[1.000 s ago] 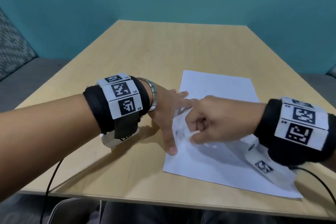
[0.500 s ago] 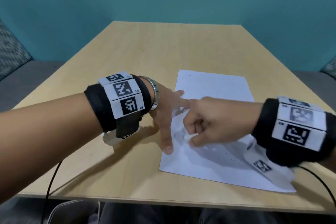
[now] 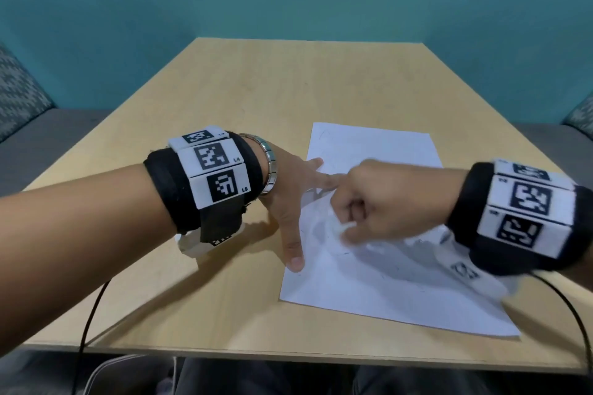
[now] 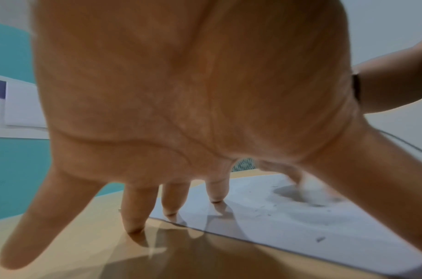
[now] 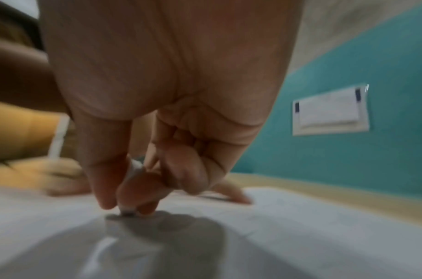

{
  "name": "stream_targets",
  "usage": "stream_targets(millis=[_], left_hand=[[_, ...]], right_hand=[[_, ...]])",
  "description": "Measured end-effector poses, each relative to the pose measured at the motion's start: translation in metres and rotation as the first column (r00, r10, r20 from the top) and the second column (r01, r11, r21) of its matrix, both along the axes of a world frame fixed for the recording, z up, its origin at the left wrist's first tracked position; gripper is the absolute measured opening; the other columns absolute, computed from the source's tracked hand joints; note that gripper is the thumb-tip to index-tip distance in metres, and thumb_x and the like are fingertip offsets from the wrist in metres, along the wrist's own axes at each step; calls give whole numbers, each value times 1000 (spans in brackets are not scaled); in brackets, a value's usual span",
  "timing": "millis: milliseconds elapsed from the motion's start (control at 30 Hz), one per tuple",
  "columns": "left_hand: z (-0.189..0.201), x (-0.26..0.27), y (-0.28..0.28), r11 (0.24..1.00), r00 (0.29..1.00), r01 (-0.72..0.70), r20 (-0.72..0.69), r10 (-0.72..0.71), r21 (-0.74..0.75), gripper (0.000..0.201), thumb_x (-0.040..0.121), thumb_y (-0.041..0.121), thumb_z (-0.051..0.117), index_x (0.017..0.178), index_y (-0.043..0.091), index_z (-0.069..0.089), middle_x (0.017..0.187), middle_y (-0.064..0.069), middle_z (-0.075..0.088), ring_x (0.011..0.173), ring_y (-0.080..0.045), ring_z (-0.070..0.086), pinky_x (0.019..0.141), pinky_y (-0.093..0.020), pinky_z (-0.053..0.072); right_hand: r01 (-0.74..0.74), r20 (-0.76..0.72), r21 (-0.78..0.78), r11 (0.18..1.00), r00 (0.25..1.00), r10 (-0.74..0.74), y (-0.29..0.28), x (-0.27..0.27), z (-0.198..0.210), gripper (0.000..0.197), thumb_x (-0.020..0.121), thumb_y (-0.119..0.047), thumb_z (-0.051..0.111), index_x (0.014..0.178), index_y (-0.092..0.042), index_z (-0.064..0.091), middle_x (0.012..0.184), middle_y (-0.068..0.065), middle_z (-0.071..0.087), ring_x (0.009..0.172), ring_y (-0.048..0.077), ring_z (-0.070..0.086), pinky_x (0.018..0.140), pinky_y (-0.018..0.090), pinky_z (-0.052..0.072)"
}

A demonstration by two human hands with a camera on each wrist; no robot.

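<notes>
**Rubbing marks off the paper**

Small white eraser [image 3: 344, 227], or so it seems, pinched between the thumb and curled fingers of the right hand [image 3: 388, 202], dulled tip down on the paper [image 3: 369, 285]. Blurred in both close views, so exact shape not to be told. Grey smudge [image 4: 298, 194] at the contact spot, dark crumbs [image 4: 320, 238] scattered beside it.

Paper lying flat on the desk [image 3: 256, 90], toward the near right corner, its near edge just short of the desk's near edge. Left hand [image 3: 288, 192] spread flat with straight fingers, gripping nothing. Thumb and inner fingertips pressing on the paper's left edge, outer fingertips on bare wood just beside it.

Step in hand, by the look of it: erasing pencil marks in the left middle of the paper, with the paper pinned against sliding.

Next move calls for:
- short, light strokes, best directed away from the pinned edge to avoid buckling or creasing;
- firm downward pressure from the flat left hand;
- a sweep of the crumbs off the paper once the grey patch is gone.
</notes>
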State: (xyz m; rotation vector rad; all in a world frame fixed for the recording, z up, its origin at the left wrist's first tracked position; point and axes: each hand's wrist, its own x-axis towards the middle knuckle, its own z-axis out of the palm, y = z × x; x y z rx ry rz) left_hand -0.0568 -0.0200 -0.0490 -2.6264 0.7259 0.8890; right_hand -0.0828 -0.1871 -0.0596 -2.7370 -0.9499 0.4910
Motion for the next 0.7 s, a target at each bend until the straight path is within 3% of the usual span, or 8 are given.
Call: stream_targets(millis=[67, 167, 333, 467, 567, 633, 700], left_hand=[[1, -1, -1, 1000, 1000, 2, -6, -2, -4, 138, 44, 68, 86, 141, 64, -12, 159, 14, -23, 149, -11, 5, 115, -42, 19], [1, 0, -2, 1000, 1000, 11, -3, -11, 4, 135, 43, 71, 84, 141, 64, -9, 159, 16, -22, 149, -12, 8, 117, -45, 20], [0, -1, 0, 998, 999, 45, -10, -46, -37, 113, 37, 74, 84, 130, 69, 19, 155, 21, 5, 139, -18, 31, 107, -44, 36], [-2, 2, 3, 998, 999, 32, -11, -32, -49, 137, 32, 77, 83, 141, 66, 0, 157, 25, -7, 145, -13, 21, 113, -44, 28], [-2, 0, 8, 996, 1000, 7, -14, -8, -88, 137, 39, 72, 85, 145, 57, -1, 159, 20, -3, 148, -15, 12, 116, -46, 20], [-3, -1, 11, 994, 1000, 24, 8, -23, -104, 145, 36, 75, 84, 150, 46, -3, 160, 17, 4, 149, -15, 7, 117, -51, 16], [-4, -3, 15, 995, 999, 30, 24, -27, -98, 150, 39, 78, 81, 152, 39, -9, 160, 21, -3, 149, -10, -3, 119, -52, 6]], right_hand=[[-20, -55, -5, 1000, 998, 20, 2, -5, -1, 33, 83, -25, 75, 58, -22, 53, 50, -9, 53, 50, 7, 49, 53, 22, 43], [103, 57, -14, 995, 993, -102, -2, 14, 1, 29, 80, -24, 74, 58, -22, 56, 46, -15, 56, 48, 3, 50, 52, 24, 42], [8, -14, -23, 1000, 1000, -8, 15, 4, -1, 30, 83, -25, 73, 59, -23, 54, 47, -20, 54, 50, -1, 51, 47, 13, 38], [134, 108, -3, 991, 985, -133, 4, 25, 3, 27, 78, -20, 74, 58, -20, 56, 45, -10, 50, 47, 2, 47, 50, 19, 35], [95, -2, 13, 995, 995, -95, 2, 11, 0, 29, 81, -20, 74, 60, -19, 54, 51, -8, 53, 50, 4, 48, 48, 15, 36], [101, 5, 15, 995, 995, -101, -5, 2, 1, 24, 83, -26, 74, 64, -20, 60, 61, -9, 59, 57, 5, 50, 55, 18, 40], [163, 91, 43, 986, 982, -166, -18, -2, 5, 18, 84, -35, 72, 71, -25, 65, 82, -10, 62, 78, 6, 55, 72, 25, 47]])
